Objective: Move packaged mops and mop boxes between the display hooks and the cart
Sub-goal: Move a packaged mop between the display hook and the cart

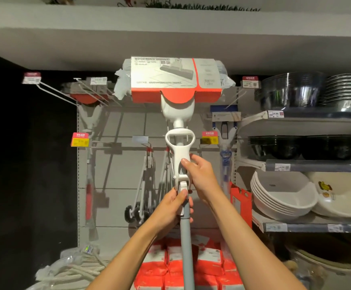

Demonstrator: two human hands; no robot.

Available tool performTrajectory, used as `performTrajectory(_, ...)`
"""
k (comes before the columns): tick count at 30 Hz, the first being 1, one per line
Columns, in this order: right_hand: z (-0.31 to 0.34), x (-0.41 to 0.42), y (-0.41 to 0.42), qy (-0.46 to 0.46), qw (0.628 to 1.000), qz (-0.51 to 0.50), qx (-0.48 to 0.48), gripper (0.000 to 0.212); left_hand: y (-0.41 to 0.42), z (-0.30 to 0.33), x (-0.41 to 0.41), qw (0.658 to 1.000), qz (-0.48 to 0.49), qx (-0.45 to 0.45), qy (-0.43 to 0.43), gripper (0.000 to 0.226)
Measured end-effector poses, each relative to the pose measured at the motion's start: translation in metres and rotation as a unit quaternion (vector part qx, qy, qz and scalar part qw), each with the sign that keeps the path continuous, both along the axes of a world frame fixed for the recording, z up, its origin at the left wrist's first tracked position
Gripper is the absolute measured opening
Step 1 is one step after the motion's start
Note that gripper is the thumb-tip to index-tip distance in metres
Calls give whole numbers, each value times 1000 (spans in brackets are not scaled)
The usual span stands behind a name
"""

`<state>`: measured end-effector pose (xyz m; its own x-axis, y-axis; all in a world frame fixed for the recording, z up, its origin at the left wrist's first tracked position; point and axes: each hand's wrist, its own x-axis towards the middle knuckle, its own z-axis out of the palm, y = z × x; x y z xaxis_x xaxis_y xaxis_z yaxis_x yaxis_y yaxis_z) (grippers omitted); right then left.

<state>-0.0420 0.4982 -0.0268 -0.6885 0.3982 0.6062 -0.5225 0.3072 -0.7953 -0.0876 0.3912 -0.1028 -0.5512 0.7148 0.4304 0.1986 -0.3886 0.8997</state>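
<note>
You've got the packaged mop (178,114) up in front of you, head end high, its red-and-grey cardboard sleeve (175,79) level with the top row of display hooks (65,92) and just under the overhead shelf. Your left hand (173,208) is wrapped round the grey pole (186,243) right where it meets the white squeeze lever (179,155), thumb laid up along the joint. Your right hand (200,176) curls round the lever just above, fingers closed behind it, thumb on the front. The pole runs straight down between your forearms and out of the bottom of the view. Behind the mop, a grey back panel carries more mops: one with a red grip (89,191) on the left, one with blue fittings (224,147) on the right. Stacked white basins (283,197) sit on the right-hand shelf, and red packs (203,262) lie piled below your arms.
</note>
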Motion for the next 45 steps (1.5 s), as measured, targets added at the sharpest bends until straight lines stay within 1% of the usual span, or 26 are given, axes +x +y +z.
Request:
performTrajectory(6, -5, -43, -13, 19, 998, 8, -58, 22, -9, 4, -48, 999, -15, -38, -1, 41)
performTrajectory(8, -7, -61, -17, 24, 997, 10, -77, 27, -14, 4, -65, 999, -14, -47, -2, 46)
performTrajectory(10, -11, -81, -23, 31, 995, 12, -89, 30, -20, -1, -86, 999, -11, -51, -2, 52)
performTrajectory(14, -16, -118, -36, 56, 993, 19, -107, 31, -36, -20, -126, 998, 1, -63, 0, 54)
performTrajectory(17, -12, -147, -50, 71, 991, 31, -110, 25, -44, -26, -154, 999, 1, -45, -15, 55)
performTrajectory(20, -6, -175, -67, 83, 988, 48, -119, 23, -56, -21, -177, 999, 38, -7, -32, 50)
performTrajectory(24, 4, -212, -85, 88, 984, 74, -135, 25, -76, -12, -206, 997, 76, -1, -8, 44)
performTrajectory(28, 14, -248, -96, 93, 982, 98, -134, 26, -90, -2, -236, 997, 83, -1, 3, 50)
performTrajectory(32, 25, -282, -103, 98, 981, 116, -124, 27, -98, 11, -260, 995, 94, 15, 0, 46)
performTrajectory(37, 39, -326, -116, 96, 976, 154, -119, 32, -115, 29, -295, 987, 162, 14, 14, 37)
performTrajectory(41, 47, -354, -135, 97, 963, 209, -143, 37, -136, 49, -316, 972, 230, 32, 17, 47)
performTrajectory(45, 49, -374, -158, 90, 950, 250, -163, 47, -157, 66, -332, 949, 309, 21, 60, 41)
